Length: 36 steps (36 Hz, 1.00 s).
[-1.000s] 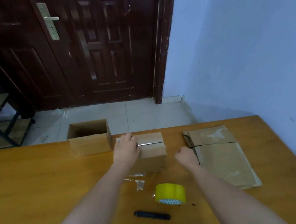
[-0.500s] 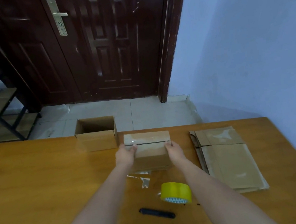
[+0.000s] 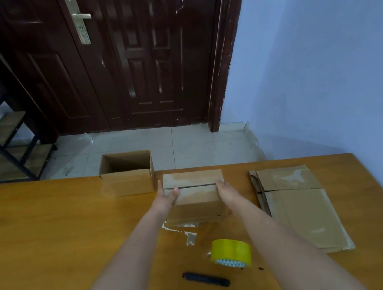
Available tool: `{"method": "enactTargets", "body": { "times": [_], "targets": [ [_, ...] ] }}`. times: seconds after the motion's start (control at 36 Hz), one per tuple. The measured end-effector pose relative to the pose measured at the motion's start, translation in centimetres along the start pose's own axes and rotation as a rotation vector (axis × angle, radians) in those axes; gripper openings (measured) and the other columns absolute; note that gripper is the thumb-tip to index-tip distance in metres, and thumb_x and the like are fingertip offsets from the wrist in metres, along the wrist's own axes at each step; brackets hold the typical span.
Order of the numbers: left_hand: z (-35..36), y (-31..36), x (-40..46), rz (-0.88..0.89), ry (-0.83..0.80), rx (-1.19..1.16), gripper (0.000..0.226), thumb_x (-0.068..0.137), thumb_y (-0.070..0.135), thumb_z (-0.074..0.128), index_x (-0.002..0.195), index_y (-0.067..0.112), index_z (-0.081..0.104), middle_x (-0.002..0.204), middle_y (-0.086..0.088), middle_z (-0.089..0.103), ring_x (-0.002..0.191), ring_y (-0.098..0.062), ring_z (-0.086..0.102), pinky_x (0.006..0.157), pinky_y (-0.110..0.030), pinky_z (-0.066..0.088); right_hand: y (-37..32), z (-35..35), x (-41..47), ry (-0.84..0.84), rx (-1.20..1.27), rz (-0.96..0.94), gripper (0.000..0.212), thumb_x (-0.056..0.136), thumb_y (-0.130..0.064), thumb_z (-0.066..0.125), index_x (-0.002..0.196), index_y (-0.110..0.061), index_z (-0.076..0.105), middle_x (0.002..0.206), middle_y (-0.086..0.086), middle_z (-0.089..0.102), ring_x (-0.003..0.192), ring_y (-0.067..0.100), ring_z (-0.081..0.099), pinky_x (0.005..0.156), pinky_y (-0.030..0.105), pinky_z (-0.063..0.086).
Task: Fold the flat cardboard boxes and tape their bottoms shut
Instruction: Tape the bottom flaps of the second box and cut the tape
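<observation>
Cardboard makes up everything the task concerns here. A folded box (image 3: 195, 194) sits at the centre of the frame on the wooden table (image 3: 51, 236), its flaps closed on top with a dark seam running side to side across it and shiny clear tape laid over the seam. Its front wall is plain brown, and scraps of clear tape (image 3: 190, 236) lie on the table just below it.

The left hand (image 3: 166, 195) presses against the left end of the box, fingers reaching along that side and the thumb lying on top near the seam. The right hand (image 3: 227, 190) is flat against the right end, fingertips at the seam's end. Both hands are spread, not curled into fists, and the box is clamped between them; whether it is lifted off the table or resting on it cannot be told.

Just left of the held box, toward the far edge of the table, a second box (image 3: 127, 175) stands upright with its top open and a dark interior. At the right of the frame a stack of flat boxes (image 3: 298, 208) lies on the table, well apart from the hands. Lower centre, a roll of yellow tape (image 3: 231, 252) stands on its edge, and a black knife or pen (image 3: 206, 282) lies just below it; which of the two it is cannot be told.
</observation>
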State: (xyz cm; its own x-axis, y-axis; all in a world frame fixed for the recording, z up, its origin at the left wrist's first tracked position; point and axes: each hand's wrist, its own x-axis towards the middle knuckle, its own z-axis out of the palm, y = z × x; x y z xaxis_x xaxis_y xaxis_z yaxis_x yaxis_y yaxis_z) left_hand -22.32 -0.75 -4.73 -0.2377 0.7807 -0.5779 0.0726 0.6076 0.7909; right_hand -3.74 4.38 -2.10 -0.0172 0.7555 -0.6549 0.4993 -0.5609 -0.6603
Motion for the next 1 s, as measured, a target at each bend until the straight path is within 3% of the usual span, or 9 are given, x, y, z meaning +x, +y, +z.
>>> {"method": "enactTargets", "body": {
  "times": [0.14,0.19,0.28,0.39,0.58,0.75,0.86,0.92,1.0],
  "targets": [
    [-0.3,0.4,-1.0,-0.006,-0.068,0.024,0.080,0.095,0.046,0.047,0.148,0.037,-0.012,0.156,-0.010,0.020,0.141,-0.038,0.022,0.115,-0.054,0.019,0.3,-0.6,-0.1,-0.079,0.041,0.037,0.058,0.098,-0.051,0.024,0.152,-0.032,0.010,0.153,0.009,0.027,0.135,0.036,0.031,0.110,0.050,0.031],
    [-0.4,0.1,-1.1,-0.005,-0.082,0.065,0.082,0.093,0.052,0.046,0.149,0.037,-0.012,0.156,-0.010,0.021,0.141,-0.038,0.023,0.115,-0.054,0.020,0.4,-0.8,-0.4,-0.098,0.089,0.053,0.055,0.098,-0.050,0.027,0.149,-0.028,0.023,0.141,0.010,0.041,0.121,0.033,0.044,0.101,0.046,0.040],
    [-0.6,-0.5,-0.7,0.016,-0.082,0.051,0.083,0.087,0.058,0.051,0.149,0.040,-0.001,0.154,-0.009,0.028,0.137,-0.037,0.031,0.112,-0.055,0.027,0.5,-1.4,-0.9,-0.107,0.169,0.041,0.033,0.099,-0.041,0.033,0.119,-0.018,0.048,0.102,0.007,0.054,0.091,0.023,0.052,0.083,0.036,0.044],
    [-0.1,0.2,-2.0,0.091,-0.070,-0.053,0.075,0.089,0.049,0.055,0.149,0.039,0.011,0.151,-0.005,0.033,0.136,-0.034,0.034,0.111,-0.054,0.030,0.0,-2.1,-1.6,-0.057,0.192,-0.030,0.030,0.099,-0.037,0.034,0.114,-0.016,0.051,0.103,0.008,0.054,0.099,0.026,0.051,0.086,0.037,0.042],
    [1.2,2.7,-4.8,0.260,-0.054,-0.168,0.071,0.094,0.024,0.056,0.150,0.034,0.014,0.149,-0.004,0.036,0.133,-0.028,0.038,0.111,-0.048,0.032,-0.9,-4.0,-2.2,-0.034,0.226,-0.050,0.063,0.096,-0.061,0.026,0.149,-0.028,0.024,0.153,0.003,0.028,0.139,0.030,0.028,0.112,0.049,0.025],
    [1.7,3.9,-5.7,0.334,-0.031,-0.148,0.074,0.093,0.018,0.058,0.148,0.042,0.015,0.145,0.000,0.041,0.131,-0.025,0.041,0.109,-0.048,0.036,-1.9,-5.2,-3.3,0.002,0.360,0.023,0.088,0.084,-0.078,0.022,0.152,-0.022,0.015,0.158,0.007,0.015,0.144,0.031,0.019,0.116,0.053,0.017],
    [1.5,5.3,-5.3,0.376,0.050,-0.074,0.078,0.087,0.000,0.060,0.146,0.038,0.027,0.138,0.003,0.047,0.127,-0.019,0.045,0.105,-0.042,0.042,-0.3,-6.4,1.5,0.032,0.539,-0.031,0.118,0.052,-0.096,0.034,0.146,-0.024,0.036,0.150,0.008,0.037,0.135,0.031,0.037,0.111,0.054,0.029],
    [1.5,6.3,-5.1,0.409,0.113,-0.027,0.078,0.085,-0.006,0.059,0.144,0.039,0.034,0.143,0.004,0.043,0.133,-0.020,0.039,0.107,-0.042,0.040,-0.1,-6.7,3.0,0.040,0.579,-0.059,0.098,0.066,-0.086,0.044,0.141,-0.023,0.043,0.144,0.008,0.045,0.129,0.032,0.044,0.107,0.055,0.034],
    [1.7,7.3,-5.0,0.401,0.220,0.008,0.070,0.085,-0.009,0.056,0.139,0.033,0.043,0.139,0.001,0.035,0.126,-0.015,0.034,0.106,-0.033,0.036,-2.2,-6.5,-0.2,0.084,0.585,-0.133,0.046,0.094,-0.043,0.052,0.134,-0.020,0.049,0.138,0.005,0.049,0.124,0.030,0.046,0.104,0.049,0.039]
  ]
}}
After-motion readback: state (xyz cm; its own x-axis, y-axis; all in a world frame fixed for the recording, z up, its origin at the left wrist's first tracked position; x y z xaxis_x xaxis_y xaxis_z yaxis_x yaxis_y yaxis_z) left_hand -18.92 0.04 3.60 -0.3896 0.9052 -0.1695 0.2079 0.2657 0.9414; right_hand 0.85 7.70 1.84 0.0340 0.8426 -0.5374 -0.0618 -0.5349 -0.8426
